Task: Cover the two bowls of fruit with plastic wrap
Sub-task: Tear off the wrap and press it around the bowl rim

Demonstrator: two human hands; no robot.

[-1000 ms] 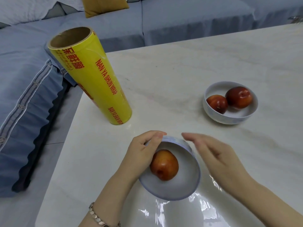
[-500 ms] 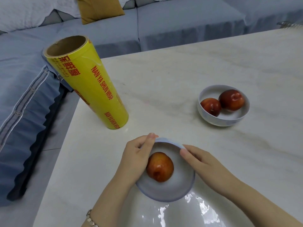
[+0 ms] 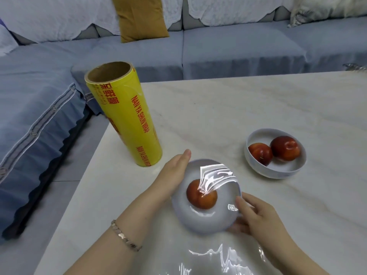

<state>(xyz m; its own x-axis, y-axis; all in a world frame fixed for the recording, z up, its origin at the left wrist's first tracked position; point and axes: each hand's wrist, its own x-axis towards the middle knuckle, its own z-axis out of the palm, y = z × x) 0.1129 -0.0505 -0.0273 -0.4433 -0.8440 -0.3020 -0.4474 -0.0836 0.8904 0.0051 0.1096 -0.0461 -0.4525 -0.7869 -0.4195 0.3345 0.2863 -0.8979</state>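
Looking down, at far left, on a blue sofa (image 3: 39, 116) with a mustard cushion (image 3: 142, 16) leaning against its back. Looking next at a yellow roll (image 3: 127, 120) of wrap standing upright near the left edge of a pale marble table (image 3: 238, 108), cardboard core open on top, apart from both bowls. Wearing a bracelet (image 3: 125, 236) on the left wrist. Laying the left hand (image 3: 172, 175) flat against the left outer wall of the near bowl (image 3: 198, 221), fingers straight and together, pointing away. Holding that bowl tilted toward the camera, with one red fruit (image 3: 201, 197) resting inside. Stretching a shiny fold of plastic wrap (image 3: 216, 177) across the bowl's far right part, its corner touching the fruit. Trailing more wrinkled film over the table in front of the bowl, at the lower edge of the view. Gripping the bowl's right rim with the right hand (image 3: 258, 217), thumb on top over the film, fingers curled underneath. Leaving the far bowl (image 3: 276, 171) uncovered, well to the right and farther back on the table, holding two red fruits (image 3: 285, 147) touching each other.
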